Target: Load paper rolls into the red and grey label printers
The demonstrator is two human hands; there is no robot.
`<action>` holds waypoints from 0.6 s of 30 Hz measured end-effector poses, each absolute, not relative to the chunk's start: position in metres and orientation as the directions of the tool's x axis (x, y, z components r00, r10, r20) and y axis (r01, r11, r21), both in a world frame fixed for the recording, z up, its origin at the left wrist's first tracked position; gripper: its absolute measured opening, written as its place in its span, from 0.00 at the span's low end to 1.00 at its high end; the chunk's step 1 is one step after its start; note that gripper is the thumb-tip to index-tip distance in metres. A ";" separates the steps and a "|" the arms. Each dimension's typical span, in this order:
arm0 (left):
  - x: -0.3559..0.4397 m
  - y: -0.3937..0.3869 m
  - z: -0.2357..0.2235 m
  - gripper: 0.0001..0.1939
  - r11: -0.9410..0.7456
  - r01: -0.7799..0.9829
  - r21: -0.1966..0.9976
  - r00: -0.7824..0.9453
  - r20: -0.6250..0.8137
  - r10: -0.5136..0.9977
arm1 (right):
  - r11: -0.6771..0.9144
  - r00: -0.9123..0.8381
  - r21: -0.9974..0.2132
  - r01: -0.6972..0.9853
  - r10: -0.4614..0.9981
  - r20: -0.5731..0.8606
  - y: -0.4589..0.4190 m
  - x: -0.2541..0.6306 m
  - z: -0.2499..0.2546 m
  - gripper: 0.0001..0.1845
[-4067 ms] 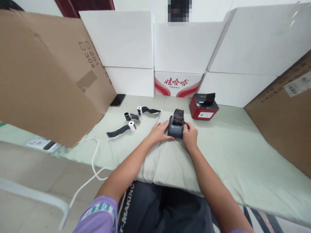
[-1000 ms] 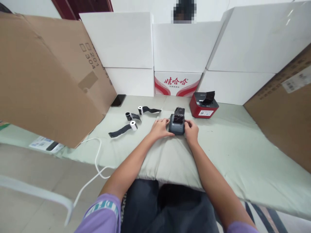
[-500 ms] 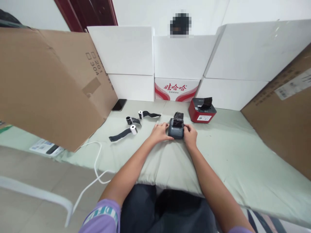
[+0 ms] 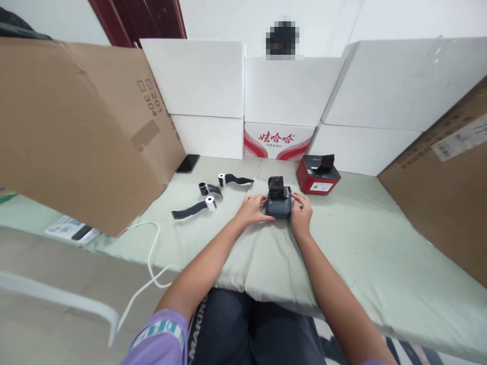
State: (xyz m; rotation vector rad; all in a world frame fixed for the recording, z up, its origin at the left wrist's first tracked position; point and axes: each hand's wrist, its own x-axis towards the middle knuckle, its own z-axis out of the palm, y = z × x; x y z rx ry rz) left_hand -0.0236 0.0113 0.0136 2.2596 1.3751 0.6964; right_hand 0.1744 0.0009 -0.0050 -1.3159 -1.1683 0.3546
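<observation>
Left hand (image 4: 251, 209) and right hand (image 4: 302, 212) hold gray device (image 4: 279, 209) between them, center frame, both half-curled; far-side contact hard to see. Red device (image 4: 318, 178) right of center.

the dark grey device (image 4: 279, 209) between my left fingers (image 4: 255, 199) and right fingers (image 4: 302, 201) looks like smooth plastic, more matt than shiny. the black strip (image 4: 276, 186) standing up from it is thin, glossy and creased. the red device (image 4: 318, 184) has smooth, plastic-looking sides with a slight sheen. the white rolls (image 4: 210, 204) look like matt paper, and the phone (image 4: 187, 163) has a glossy, glassy face. my bench (image 4: 353, 243) wears pale, softly wrinkled cloth. the brown box (image 4: 83, 126) is dull cardboard; the white boxes (image 4: 292, 91) look smooth. my purple sleeve (image 4: 162, 338) is matt cloth.
</observation>
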 end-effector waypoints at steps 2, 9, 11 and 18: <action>-0.024 0.012 0.010 0.41 -0.443 0.685 0.578 0.391 0.221 0.894 | 0.298 0.415 -0.870 0.394 0.787 0.457 0.002 0.175 -0.006 0.18; -0.024 0.013 0.009 0.43 -0.441 0.683 0.583 0.374 0.240 0.896 | 0.232 0.359 -0.875 0.425 0.845 0.398 0.008 0.177 -0.012 0.17; -0.024 0.013 0.010 0.43 -0.436 0.684 0.585 0.374 0.232 0.898 | 0.241 0.359 -0.877 0.415 0.843 0.401 0.008 0.177 -0.012 0.17; -0.026 0.010 0.012 0.43 -0.439 0.678 0.590 0.391 0.217 0.895 | 0.237 0.301 -0.848 0.473 0.862 0.409 0.011 0.175 -0.012 0.28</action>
